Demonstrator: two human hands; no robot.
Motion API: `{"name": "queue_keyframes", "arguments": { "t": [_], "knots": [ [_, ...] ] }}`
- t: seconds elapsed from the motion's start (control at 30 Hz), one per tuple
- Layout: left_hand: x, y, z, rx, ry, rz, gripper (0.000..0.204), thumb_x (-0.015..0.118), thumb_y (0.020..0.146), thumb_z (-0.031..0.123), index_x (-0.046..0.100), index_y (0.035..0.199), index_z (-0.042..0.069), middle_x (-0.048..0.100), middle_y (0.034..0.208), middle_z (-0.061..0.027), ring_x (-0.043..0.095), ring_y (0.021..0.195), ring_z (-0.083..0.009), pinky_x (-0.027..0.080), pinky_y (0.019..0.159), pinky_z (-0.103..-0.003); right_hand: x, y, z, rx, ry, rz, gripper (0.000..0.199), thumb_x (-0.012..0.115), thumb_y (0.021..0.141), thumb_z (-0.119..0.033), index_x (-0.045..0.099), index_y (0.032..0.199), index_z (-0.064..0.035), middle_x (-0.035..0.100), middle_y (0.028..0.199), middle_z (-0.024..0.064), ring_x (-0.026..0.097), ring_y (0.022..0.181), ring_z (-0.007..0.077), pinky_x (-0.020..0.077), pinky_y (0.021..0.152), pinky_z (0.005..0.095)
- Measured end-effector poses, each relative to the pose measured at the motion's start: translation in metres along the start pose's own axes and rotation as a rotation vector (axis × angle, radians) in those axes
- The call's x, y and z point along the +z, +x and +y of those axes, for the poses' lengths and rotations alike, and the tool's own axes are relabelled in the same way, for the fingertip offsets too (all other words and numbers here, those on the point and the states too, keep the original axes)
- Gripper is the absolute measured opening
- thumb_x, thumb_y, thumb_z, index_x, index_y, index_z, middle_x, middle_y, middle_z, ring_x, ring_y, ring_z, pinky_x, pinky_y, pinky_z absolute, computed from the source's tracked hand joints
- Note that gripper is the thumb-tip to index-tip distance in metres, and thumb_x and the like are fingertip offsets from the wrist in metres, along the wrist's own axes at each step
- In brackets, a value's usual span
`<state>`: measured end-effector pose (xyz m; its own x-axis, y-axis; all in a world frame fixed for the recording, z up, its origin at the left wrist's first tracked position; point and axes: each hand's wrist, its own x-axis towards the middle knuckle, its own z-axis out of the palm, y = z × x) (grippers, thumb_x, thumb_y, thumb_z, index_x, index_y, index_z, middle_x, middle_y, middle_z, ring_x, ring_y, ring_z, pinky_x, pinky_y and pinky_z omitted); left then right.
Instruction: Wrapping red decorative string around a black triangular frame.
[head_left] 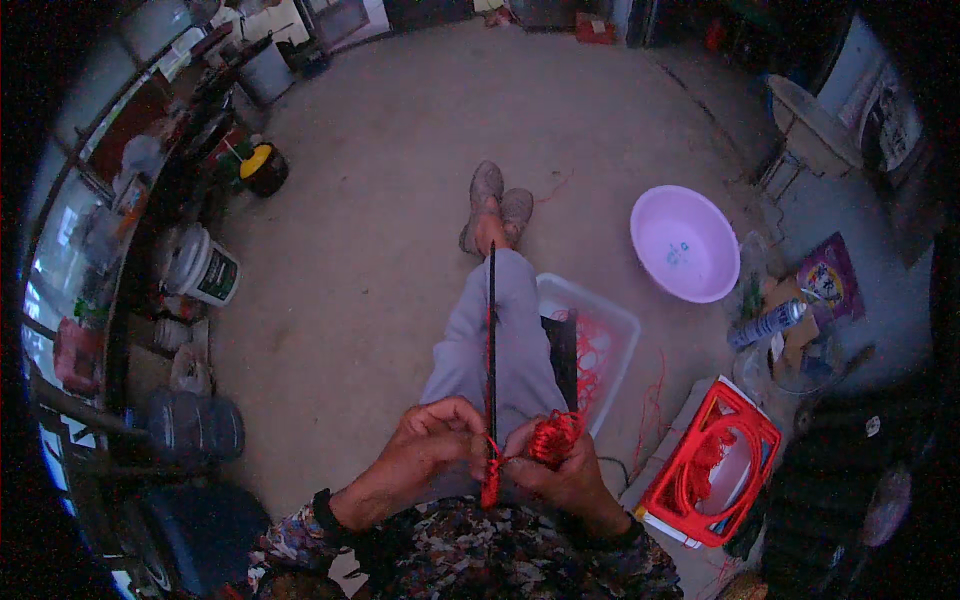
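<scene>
A long, thin dark rod [491,340] stretches away from my lap over my crossed legs, its near end wrapped in red cord [490,490]. My left hand [437,442] is closed beside the rod, thumb and fingers pinching the cord where it meets the wrapping. Wound into a small bundle, more red cord [553,440] sits in the closed fingers of my right hand [560,475], whose thumb points toward the rod. Exactly which fingertips press on the rod is too small and dim to make out.
Right of my legs is a translucent white tub [620,345] with loose red cord and a dark piece. Further right lie a red plastic frame [752,490], a pink basin [686,245] and a spray can [768,324]. Buckets [205,265] and a large bottle [195,427] line the left.
</scene>
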<state>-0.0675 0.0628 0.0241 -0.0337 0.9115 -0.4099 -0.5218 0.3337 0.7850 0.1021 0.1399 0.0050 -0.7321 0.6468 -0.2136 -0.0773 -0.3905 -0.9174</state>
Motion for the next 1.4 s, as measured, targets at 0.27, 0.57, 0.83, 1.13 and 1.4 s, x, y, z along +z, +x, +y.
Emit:
{"name": "queue_keyframes", "arguments": {
  "t": [0.27,0.57,0.83,1.13,1.4],
  "knots": [
    [0.003,0.003,-0.011,-0.046,-0.146,0.098,0.006,0.053,0.082,0.005,0.052,0.087,0.001,0.057,0.074,-0.0063,0.058,0.066,-0.0152,0.047,0.06,-0.028,-0.003,0.004,0.009,0.006,-0.025,-0.015,0.011,0.063,0.072,-0.008,0.055,0.079,-0.0033,0.052,0.064,-0.0011,0.049,0.056,0.0057,0.039,0.05,0.0214],
    [0.006,-0.008,-0.011,0.093,0.212,0.208,0.005,0.056,0.081,0.002,0.056,0.085,-0.001,0.06,0.082,-0.0075,0.059,0.071,-0.0129,0.048,0.066,-0.026,0.0,0.003,0.002,-0.101,0.058,0.004,0.013,0.064,0.071,-0.007,0.055,0.079,-0.0031,0.055,0.072,0.0005,0.051,0.067,0.0065,0.0416,0.062,0.023],
    [0.011,-0.02,0.002,0.175,0.481,0.137,0.011,0.061,0.077,-0.003,0.059,0.088,-0.002,0.062,0.087,-0.0057,0.058,0.083,-0.0104,0.046,0.075,-0.025,-0.001,0.006,0.002,-0.051,0.044,-0.05,0.013,0.063,0.07,-0.007,0.056,0.08,-0.0034,0.057,0.075,0.0008,0.052,0.069,0.0077,0.0429,0.065,0.0239],
    [0.01,-0.013,0.012,0.157,0.589,0.045,0.007,0.061,0.076,-0.003,0.059,0.082,-0.001,0.062,0.085,-0.0041,0.057,0.077,-0.0094,0.045,0.072,-0.024,-0.011,0.01,0.01,-0.037,-0.077,-0.082,0.009,0.062,0.071,-0.007,0.057,0.077,-0.0031,0.057,0.074,0.001,0.052,0.068,0.0069,0.0425,0.063,0.0227],
    [0.013,-0.016,0.013,0.009,0.291,0.076,0.013,0.062,0.076,-0.002,0.057,0.088,-0.001,0.06,0.085,-0.0027,0.056,0.079,-0.0082,0.045,0.072,-0.021,-0.013,0.01,0.007,-0.07,-0.029,-0.097,0.009,0.062,0.07,-0.007,0.057,0.075,-0.0029,0.056,0.072,0.0009,0.052,0.067,0.0079,0.0416,0.062,0.0236]
  ]
}}
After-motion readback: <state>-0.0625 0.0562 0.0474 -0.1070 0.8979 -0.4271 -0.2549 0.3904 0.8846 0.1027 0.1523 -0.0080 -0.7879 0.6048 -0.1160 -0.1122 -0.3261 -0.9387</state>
